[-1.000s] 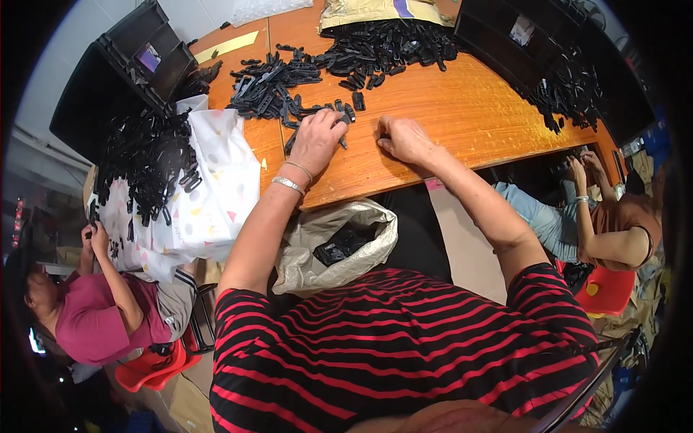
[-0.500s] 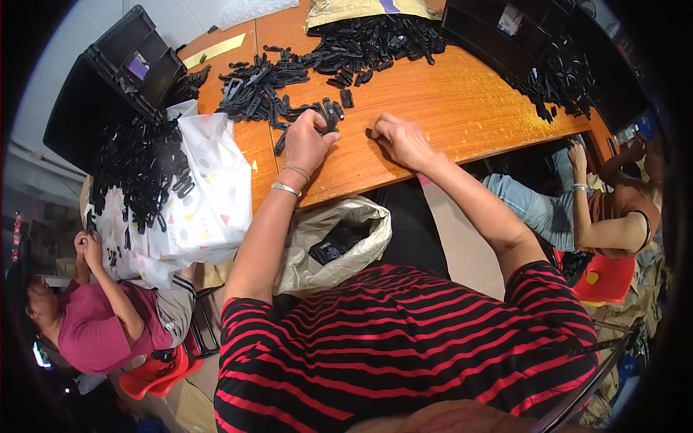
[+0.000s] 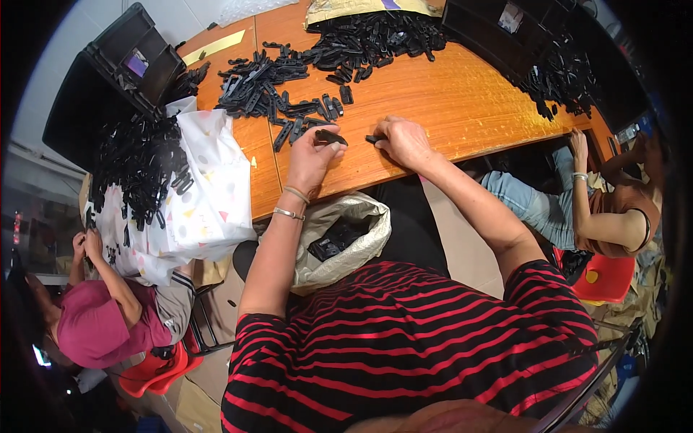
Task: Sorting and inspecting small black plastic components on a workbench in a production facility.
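Over the front edge of the wooden table (image 3: 447,101), my left hand (image 3: 312,156) is closed on a dark, elongated plastic piece (image 3: 330,137). A little to its right, my right hand (image 3: 403,143) pinches a small black plastic piece (image 3: 372,138) between thumb and fingers. The two pieces are apart, their ends facing each other. Just beyond my left hand lie several loose black pieces (image 3: 328,108) and a heap of long black plastic parts (image 3: 260,83). An open woven sack (image 3: 372,249) with black items inside sits below the table edge, near my left forearm.
Farther back, black pieces spill from a paper sack (image 3: 375,9). Black bins stand at the left (image 3: 94,79) and right (image 3: 491,36), with heaps of parts beside them. Co-workers sit at the left (image 3: 101,325) and right (image 3: 613,209). A patterned white sheet (image 3: 216,166) drapes the left corner.
My left hand has drawn back toward me and turned, so the piece in it now shows. My right hand has barely shifted, and its piece shows more clearly.
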A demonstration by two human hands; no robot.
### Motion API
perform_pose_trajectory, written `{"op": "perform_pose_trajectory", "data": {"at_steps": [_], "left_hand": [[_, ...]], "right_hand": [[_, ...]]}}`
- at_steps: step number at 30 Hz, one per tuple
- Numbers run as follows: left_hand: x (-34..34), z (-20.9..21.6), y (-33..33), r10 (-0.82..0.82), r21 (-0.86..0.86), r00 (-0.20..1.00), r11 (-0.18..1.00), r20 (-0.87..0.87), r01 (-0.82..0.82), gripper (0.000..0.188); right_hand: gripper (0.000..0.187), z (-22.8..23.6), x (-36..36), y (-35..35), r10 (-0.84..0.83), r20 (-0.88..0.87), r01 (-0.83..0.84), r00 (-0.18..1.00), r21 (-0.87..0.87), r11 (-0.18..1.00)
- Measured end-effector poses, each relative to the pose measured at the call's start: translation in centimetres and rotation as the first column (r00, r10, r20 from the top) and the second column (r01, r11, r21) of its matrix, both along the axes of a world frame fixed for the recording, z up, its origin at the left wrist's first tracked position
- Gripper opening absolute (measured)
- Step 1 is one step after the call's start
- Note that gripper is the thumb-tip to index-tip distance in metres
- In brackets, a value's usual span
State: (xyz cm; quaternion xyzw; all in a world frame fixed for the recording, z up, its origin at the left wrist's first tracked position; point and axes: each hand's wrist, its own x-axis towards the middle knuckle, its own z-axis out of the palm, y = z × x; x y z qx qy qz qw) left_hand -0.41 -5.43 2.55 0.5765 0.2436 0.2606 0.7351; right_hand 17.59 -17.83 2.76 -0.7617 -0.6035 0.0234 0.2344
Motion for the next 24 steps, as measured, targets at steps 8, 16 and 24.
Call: {"op": "perform_pose_trajectory", "data": {"at_steps": [8,16,24], "left_hand": [[-1.0,-0.3,-0.5,-0.038,0.076,0.999,0.996,-0.009,0.039,0.021],[-1.5,-0.8,-1.3,-0.061,0.028,0.997,0.998,0.049,0.06,0.019],[-0.9,-1.6,-1.8,-0.019,0.226,0.999,0.974,-0.043,0.028,0.017]], "right_hand": [[0.027,2.4,-0.9,-0.3,-0.057,-0.078,0.035,0.995,-0.265,0.964],[0.036,2.1,-1.5,0.2,-0.124,-0.405,0.059,0.906,-0.169,0.984],[0.02,1.7,-5.4,0.9,0.116,-0.519,-0.011,0.847,0.201,0.98]]}}
